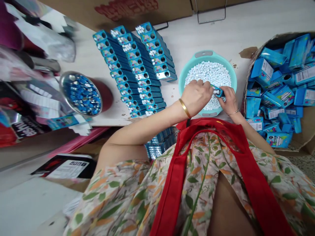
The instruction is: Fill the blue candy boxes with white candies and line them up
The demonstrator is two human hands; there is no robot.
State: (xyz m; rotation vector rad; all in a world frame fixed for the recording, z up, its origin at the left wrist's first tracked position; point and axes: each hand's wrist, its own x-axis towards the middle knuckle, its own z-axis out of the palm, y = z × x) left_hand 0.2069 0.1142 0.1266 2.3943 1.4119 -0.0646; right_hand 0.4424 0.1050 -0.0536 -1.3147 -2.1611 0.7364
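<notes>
Left hand (199, 96), gold-coloured bangle (184, 108) at the wrist, and right hand (228, 100): both pinching one small blue box (216, 90), right of centre | just beneath: round turquoise plastic bowl (181, 80) of small white pellets (209, 71) | upper centre: three rows of blue boxes (145, 69) | top edge: brown cardboard panel (174, 11)

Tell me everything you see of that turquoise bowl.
The turquoise bowl looks plastic and round, with a greyish slot in its far rim. It sits upright on the whitish table, holding small white pellets. The left fingers and right fingers meet at a small blue box above it; whether they touch the bowl is unclear.
</notes>
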